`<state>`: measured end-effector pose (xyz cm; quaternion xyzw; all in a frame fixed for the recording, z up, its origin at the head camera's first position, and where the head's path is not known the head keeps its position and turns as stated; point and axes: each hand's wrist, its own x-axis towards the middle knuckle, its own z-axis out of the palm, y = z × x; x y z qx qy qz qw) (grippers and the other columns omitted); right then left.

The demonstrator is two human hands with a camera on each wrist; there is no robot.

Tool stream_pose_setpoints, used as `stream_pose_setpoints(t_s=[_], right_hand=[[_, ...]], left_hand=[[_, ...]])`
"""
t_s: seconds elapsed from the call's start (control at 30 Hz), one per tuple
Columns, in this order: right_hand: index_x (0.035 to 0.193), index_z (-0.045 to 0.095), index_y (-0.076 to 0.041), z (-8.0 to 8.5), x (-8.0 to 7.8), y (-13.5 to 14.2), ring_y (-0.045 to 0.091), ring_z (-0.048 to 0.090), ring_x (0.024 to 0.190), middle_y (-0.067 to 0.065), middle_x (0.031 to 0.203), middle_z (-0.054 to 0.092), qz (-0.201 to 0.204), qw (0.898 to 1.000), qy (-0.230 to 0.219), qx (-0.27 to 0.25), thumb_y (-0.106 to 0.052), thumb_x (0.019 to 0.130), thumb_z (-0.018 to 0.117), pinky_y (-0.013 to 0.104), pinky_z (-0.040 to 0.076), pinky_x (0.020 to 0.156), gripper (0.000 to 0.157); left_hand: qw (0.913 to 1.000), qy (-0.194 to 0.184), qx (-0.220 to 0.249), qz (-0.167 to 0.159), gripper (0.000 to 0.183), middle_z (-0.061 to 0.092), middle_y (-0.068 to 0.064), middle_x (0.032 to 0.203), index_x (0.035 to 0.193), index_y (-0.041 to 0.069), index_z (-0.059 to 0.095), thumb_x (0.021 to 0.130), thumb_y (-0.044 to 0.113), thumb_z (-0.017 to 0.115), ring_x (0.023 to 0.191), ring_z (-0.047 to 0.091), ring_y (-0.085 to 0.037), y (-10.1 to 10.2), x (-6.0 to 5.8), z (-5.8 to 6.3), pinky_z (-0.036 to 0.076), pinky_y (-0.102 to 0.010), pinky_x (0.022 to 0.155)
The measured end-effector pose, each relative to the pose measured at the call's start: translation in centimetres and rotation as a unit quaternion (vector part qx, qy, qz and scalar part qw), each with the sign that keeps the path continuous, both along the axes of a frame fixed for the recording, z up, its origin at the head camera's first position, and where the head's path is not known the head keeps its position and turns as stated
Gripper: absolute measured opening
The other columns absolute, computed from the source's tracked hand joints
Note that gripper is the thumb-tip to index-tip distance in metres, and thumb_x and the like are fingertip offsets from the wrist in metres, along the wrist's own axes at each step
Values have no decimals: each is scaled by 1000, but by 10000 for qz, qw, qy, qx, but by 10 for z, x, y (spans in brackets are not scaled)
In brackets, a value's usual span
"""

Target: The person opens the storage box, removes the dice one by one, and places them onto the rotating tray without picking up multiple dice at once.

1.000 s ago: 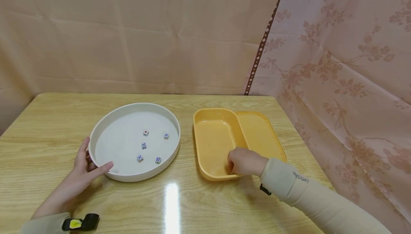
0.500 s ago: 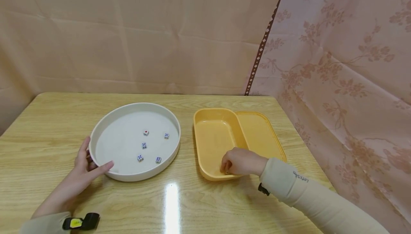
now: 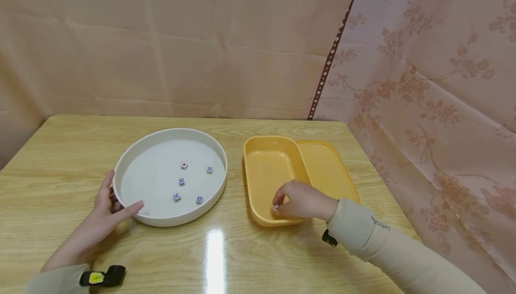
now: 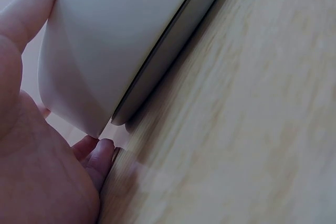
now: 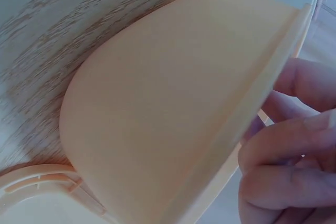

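Observation:
A round white tray [image 3: 133,215] stands on the left with several small dice inside, among them a die [image 3: 184,166] with a red dot on top. My left hand [image 3: 105,211] grips its near-left edge, thumb over the rim; in the left wrist view fingertips [image 4: 102,153] reach the tray's underside. Inside the near end of a yellow plastic box [image 3: 266,173] is my right hand [image 3: 302,201], pinching a white die [image 3: 276,207] between thumb and fingers. The box wall [image 5: 157,93] fills much of the right wrist view and hides part of that hand.
A flat yellow lid [image 3: 330,168] lies on the wooden table [image 3: 173,258], partly beneath the box's right side. Plain cloth [image 3: 181,52] hangs behind the table, and a floral cloth [image 3: 435,105] along the right. The table's right edge runs close beyond the lid.
My right hand has turned and shifted slightly left within the box, its fingers lifting so that the die between them shows. My left hand stays on the tray rim.

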<state>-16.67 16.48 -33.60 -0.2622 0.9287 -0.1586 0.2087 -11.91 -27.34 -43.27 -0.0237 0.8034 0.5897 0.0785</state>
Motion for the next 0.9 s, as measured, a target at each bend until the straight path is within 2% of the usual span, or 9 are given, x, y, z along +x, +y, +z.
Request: stream_pose_setpoints(t_s=[0.2,0.3,0.37,0.43,0.5,0.57,0.67,0.77,0.9], right_hand=[[97,76,-11,5,2,-2,17,64,97,-3,95,72,-445,9984,80,-351,-14,90,69,39,53,89,11],[100,76,-9,10,1,-3,19,66,95,1,102,74,-543,9965,174,-604,-14,91,69,38,54,87,12],[103,76,-8,14,0,-4,17,65,87,4,107,74,-575,9948,139,-834,-14,92,69,34,55,79,14],[105,76,-7,16,-1,-4,16,62,83,5,110,73,-714,9918,10,-1061,-17,93,68,31,52,74,17],[106,76,-8,17,-1,-4,16,59,79,5,111,73,-861,9879,-110,-1286,-19,93,68,28,49,70,18],[105,76,-9,18,-1,-4,18,62,91,3,109,74,-948,9856,-74,-1401,-20,93,69,31,50,78,18],[105,76,-9,18,-2,-4,17,63,96,2,107,75,-1000,9824,-9,-1574,-21,93,69,32,50,81,19],[108,76,-7,18,-2,-6,15,62,79,4,107,74,-1109,9779,-113,-1770,-20,93,69,30,50,73,21],[110,76,-7,19,-3,-10,11,45,54,5,106,74,-1350,9697,-362,-2006,-23,93,70,25,43,54,24]], left_hand=[[10000,-18,-38,-19,109,-5,-34,159,150,21,-36,99,26,61,134,33,-36,-1,-1,0,38,1,82],[10000,39,-20,-4,109,-2,-34,158,150,20,-34,99,24,61,124,42,-11,-1,0,0,39,1,82],[10000,83,23,6,109,-1,-34,158,151,20,-34,99,23,62,115,41,4,-1,0,-1,40,0,82],[9999,94,36,11,109,-1,-33,158,151,20,-34,99,23,62,109,38,12,-1,1,-1,40,0,82],[10000,91,39,10,109,-1,-33,158,151,21,-34,99,23,62,110,37,11,0,1,-1,40,0,82],[10000,78,23,18,109,-2,-33,158,151,20,-34,99,24,62,115,39,6,-1,1,-1,40,0,82],[10000,69,-5,33,109,-3,-34,158,151,19,-34,99,24,61,119,39,2,-1,0,0,39,1,82],[10000,61,-5,39,109,-4,-33,158,151,20,-34,99,24,62,123,40,-4,-1,0,-1,39,1,82],[10000,30,35,23,109,-5,-32,159,150,22,-34,99,23,61,133,36,-26,0,0,-1,38,1,83]])
